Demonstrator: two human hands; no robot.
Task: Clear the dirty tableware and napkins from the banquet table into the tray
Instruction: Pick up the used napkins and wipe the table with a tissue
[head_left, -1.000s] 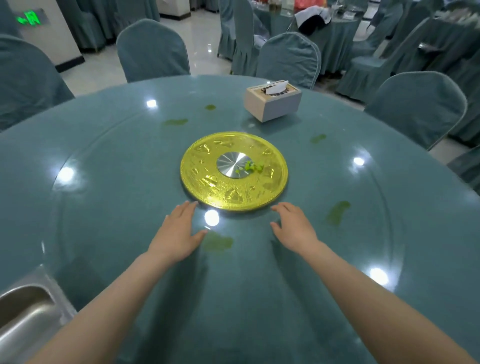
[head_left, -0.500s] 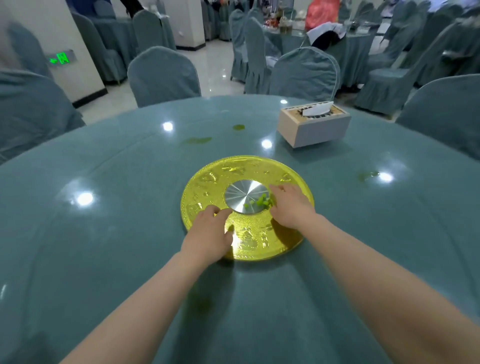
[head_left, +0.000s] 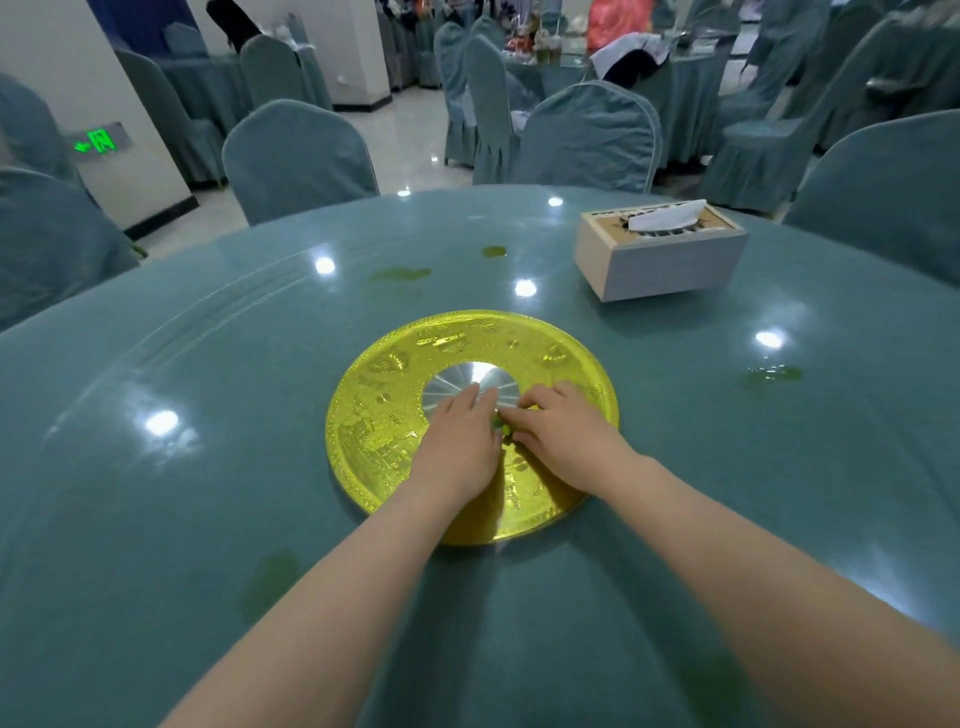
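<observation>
A: Which step is shown?
B: On the round teal glass-topped banquet table (head_left: 171, 509), both hands meet over the gold embossed centre disc (head_left: 384, 431), gathering small green food scraps (head_left: 500, 425).
A: And the hands?
B: The left hand (head_left: 460, 447) lies flat, fingers straight; the right hand (head_left: 563, 434) curls, apparently pinching scraps.
A: Next?
B: Probably lifting them to the tray, out of view.

Bright, even overhead light fills the hall, throwing white glare spots across the glossy table top (head_left: 156, 364). The arms cast soft shadows beneath them. Chairs bend at the edges; far tables look soft.
</observation>
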